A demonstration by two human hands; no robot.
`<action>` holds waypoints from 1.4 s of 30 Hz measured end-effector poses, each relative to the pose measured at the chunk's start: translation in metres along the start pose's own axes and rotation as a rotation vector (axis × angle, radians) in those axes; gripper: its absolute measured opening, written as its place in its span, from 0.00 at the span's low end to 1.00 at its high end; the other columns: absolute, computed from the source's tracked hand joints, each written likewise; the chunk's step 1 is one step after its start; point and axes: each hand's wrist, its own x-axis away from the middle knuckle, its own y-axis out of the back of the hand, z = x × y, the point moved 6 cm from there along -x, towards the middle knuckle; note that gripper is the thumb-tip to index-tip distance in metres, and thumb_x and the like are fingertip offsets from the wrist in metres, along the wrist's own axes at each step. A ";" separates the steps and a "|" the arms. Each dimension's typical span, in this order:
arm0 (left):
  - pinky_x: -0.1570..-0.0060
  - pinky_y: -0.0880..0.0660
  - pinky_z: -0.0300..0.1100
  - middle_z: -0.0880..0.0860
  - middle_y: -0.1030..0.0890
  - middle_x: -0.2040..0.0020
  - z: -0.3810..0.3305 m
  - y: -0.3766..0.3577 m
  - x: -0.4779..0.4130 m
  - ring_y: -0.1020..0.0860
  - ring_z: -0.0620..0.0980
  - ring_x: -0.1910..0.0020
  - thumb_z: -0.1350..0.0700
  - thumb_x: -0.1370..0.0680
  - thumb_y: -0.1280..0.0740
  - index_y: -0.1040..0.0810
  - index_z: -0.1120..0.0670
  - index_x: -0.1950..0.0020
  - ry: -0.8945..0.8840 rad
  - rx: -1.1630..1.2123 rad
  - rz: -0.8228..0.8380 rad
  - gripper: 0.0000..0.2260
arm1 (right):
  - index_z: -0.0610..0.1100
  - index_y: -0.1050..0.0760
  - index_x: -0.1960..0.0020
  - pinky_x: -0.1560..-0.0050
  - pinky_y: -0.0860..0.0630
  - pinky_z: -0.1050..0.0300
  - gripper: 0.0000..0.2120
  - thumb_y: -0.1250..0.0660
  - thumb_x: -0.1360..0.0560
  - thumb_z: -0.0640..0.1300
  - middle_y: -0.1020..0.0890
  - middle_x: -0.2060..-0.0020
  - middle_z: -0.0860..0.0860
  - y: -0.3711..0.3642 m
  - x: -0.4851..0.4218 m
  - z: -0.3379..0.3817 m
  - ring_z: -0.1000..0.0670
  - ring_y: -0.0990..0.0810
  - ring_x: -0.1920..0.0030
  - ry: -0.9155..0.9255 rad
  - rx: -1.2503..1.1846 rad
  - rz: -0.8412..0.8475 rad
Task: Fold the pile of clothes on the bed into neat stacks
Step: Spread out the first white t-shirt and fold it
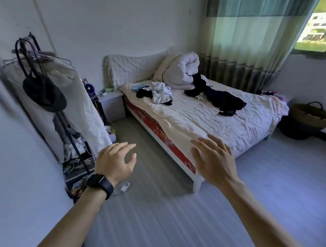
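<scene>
One bed, covered by a wrinkled pale sheet, with a red patterned side panel along its near-left edge. Two loose heaps of clothes lie on it, well apart from each other:
- mixed clothes heap, far-left on the sheet near the headboard: white, black and light blue pieces tangled together.
- dark clothes heap, centre-right on the sheet: black or navy garments spread out, the far end touching a bunched white duvet.

Individual garments cannot be counted; none is folded.

One duvet, rolled up at the far end of the bed beside the curtain.

Two hands, both bare, raised over the floor short of the bed.
- left hand: grip loosely spread, fingers slightly curled, thumb apart; holds nothing, touches nothing. One dark watch on its wrist.
- right hand: grip wide, fingers fanned and palm down, seen in front of the bed's near corner; holds nothing. Contact with the sheet cannot be told.

Left side: one clothes rack with a dark hat hanging on it. Far right: one woven basket on the floor.
</scene>
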 end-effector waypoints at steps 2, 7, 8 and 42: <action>0.37 0.27 0.52 0.50 0.18 0.38 0.013 -0.013 -0.020 0.22 0.53 0.38 0.47 0.24 0.34 0.17 0.48 0.38 0.026 0.021 0.016 0.16 | 0.54 0.19 0.35 0.30 0.34 0.45 0.14 0.36 0.18 0.53 0.19 0.34 0.53 -0.018 -0.019 -0.002 0.45 0.29 0.26 -0.007 -0.003 0.017; 0.36 0.29 0.51 0.50 0.19 0.37 0.050 -0.042 -0.097 0.23 0.52 0.36 0.50 0.23 0.29 0.18 0.47 0.37 0.018 0.013 0.018 0.15 | 0.56 0.19 0.36 0.32 0.31 0.44 0.22 0.46 0.20 0.59 0.18 0.35 0.55 -0.066 -0.090 -0.001 0.46 0.28 0.27 -0.028 0.035 0.023; 0.35 0.30 0.51 0.50 0.19 0.37 0.059 -0.044 -0.116 0.23 0.52 0.36 0.50 0.23 0.30 0.18 0.47 0.37 0.018 0.017 0.007 0.15 | 0.56 0.19 0.36 0.32 0.31 0.44 0.22 0.46 0.20 0.59 0.18 0.36 0.55 -0.073 -0.107 -0.001 0.46 0.28 0.28 -0.036 0.030 0.008; 0.40 0.25 0.51 0.49 0.19 0.38 0.247 -0.237 -0.688 0.22 0.53 0.37 0.43 0.25 0.39 0.18 0.47 0.37 0.138 -0.077 -0.031 0.21 | 0.53 0.20 0.35 0.35 0.26 0.43 0.15 0.36 0.19 0.53 0.17 0.37 0.54 -0.364 -0.701 -0.095 0.45 0.24 0.30 0.115 -0.048 -0.050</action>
